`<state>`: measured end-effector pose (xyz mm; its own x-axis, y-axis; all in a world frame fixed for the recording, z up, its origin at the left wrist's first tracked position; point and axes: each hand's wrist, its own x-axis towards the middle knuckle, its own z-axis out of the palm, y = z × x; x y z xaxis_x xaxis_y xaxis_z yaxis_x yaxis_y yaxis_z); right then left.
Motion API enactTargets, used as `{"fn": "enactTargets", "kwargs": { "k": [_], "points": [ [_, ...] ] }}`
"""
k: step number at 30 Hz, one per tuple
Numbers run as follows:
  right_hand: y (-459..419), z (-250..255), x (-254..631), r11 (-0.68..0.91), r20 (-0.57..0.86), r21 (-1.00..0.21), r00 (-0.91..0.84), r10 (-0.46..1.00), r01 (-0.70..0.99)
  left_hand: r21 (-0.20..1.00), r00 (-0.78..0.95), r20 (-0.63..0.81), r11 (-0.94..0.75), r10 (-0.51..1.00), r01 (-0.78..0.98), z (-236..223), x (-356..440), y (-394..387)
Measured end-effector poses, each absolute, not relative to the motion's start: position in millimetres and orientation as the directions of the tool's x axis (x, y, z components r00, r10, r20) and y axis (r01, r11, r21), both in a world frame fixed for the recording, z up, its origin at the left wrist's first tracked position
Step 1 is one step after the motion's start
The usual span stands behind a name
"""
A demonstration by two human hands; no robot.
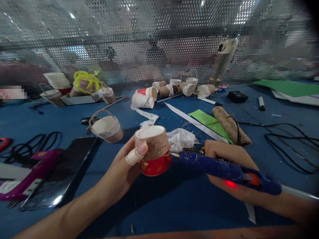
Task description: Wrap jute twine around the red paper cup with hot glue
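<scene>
My left hand (124, 167) is closed around a red paper cup (155, 151) held upside down, its upper half wrapped in brown twine and its red rim at the bottom. The thumb, which wears a plaster, presses on the twine. My right hand (228, 159) grips a blue hot glue gun (225, 170) with a red light glowing on its body. The gun's metal nozzle touches the cup's right side, just where the twine ends.
A spool of jute twine (230, 125) lies on green paper (208, 122) at the right. A twine-wrapped cup with a handle (107, 127), several more cups (174, 88), a phone (63, 169), a purple tool (30, 174) and cables (286, 132) lie on the blue table (174, 205). A perforated screen (149, 39) stands behind.
</scene>
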<state>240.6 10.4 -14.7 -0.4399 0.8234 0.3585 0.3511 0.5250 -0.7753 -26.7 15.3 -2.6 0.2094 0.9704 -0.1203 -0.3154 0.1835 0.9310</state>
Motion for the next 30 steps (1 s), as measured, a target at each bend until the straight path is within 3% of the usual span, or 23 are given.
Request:
{"fn": "enactTargets", "kwargs": {
  "k": [9, 15, 23, 30],
  "points": [
    [6.7, -10.8, 238.6, 0.59, 0.405, -0.661, -0.442, 0.801, 0.464, 0.938, 0.17, -0.118, 0.166, 0.978, -0.306, -4.9, -25.0, 15.3],
    [7.0, -11.6, 237.2, 0.528, 0.372, -0.712, -0.39, 0.842, 0.462, 0.924, 0.188, -0.15, 0.205, 0.971, -0.322, -3.0, -25.1, 16.0],
    [4.3, -12.0, 235.7, 0.562, 0.401, -0.696, -0.408, 0.82, 0.446, 0.934, 0.213, -0.097, 0.163, 0.972, -0.319, -9.1, -26.2, 17.9],
    [6.8, -11.4, 236.6, 0.543, 0.401, -0.699, -0.374, 0.836, 0.465, 0.912, 0.158, -0.132, 0.183, 0.978, -0.367, -0.9, -22.7, 19.6]
  ]
}}
